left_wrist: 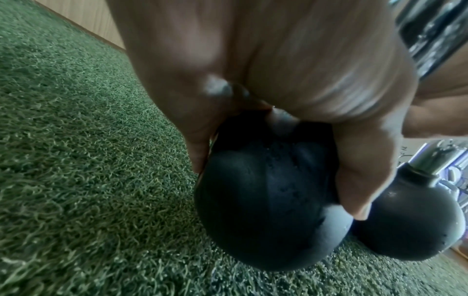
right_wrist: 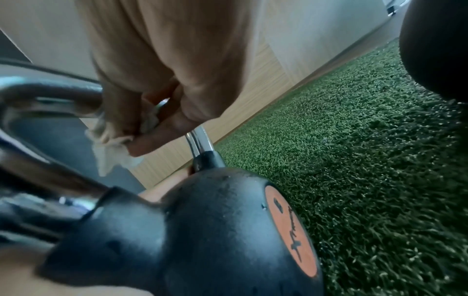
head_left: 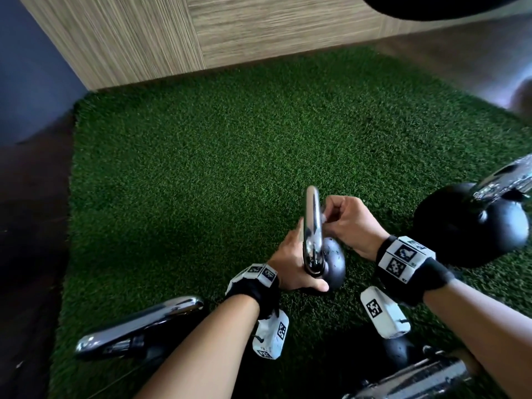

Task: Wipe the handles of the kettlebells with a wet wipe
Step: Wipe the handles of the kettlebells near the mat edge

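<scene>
A small black kettlebell (head_left: 335, 264) with a chrome handle (head_left: 313, 223) stands tilted on the green turf in the middle of the head view. My left hand (head_left: 302, 269) grips its ball from the left, fingers and thumb curled round the black body (left_wrist: 268, 200). My right hand (head_left: 335, 216) pinches a crumpled white wet wipe (right_wrist: 113, 148) against the upper part of the handle (right_wrist: 200, 140). In the head view only a small white bit of the wipe (head_left: 324, 217) shows between the fingers. An orange round label (right_wrist: 291, 230) is on the ball's side.
Three more kettlebells stand on the turf (head_left: 201, 168): a large one (head_left: 472, 226) at the right, one (head_left: 138, 326) at the lower left, one (head_left: 417, 372) at the bottom right. A wooden panel wall (head_left: 230, 33) borders the mat at the back.
</scene>
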The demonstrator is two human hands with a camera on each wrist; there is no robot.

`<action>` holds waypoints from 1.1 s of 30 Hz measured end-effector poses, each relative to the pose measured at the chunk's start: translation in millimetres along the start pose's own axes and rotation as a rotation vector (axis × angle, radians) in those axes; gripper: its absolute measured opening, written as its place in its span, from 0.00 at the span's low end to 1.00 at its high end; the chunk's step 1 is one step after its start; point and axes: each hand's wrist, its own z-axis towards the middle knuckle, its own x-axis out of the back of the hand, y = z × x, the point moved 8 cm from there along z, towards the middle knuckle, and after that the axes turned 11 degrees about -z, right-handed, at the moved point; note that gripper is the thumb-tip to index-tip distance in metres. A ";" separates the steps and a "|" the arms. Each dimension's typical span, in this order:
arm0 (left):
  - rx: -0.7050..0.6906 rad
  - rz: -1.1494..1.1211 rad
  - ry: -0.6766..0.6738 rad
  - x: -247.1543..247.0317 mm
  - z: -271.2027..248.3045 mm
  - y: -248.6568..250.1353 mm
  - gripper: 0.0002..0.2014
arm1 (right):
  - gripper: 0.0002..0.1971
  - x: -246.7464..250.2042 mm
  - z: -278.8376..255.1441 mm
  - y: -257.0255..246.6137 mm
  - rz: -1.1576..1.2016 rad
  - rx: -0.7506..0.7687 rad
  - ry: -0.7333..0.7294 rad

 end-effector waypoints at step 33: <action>-0.194 0.120 0.008 -12.8 -20.0 23.6 0.61 | 0.11 12.8 5.4 9.8 -0.472 -0.185 0.143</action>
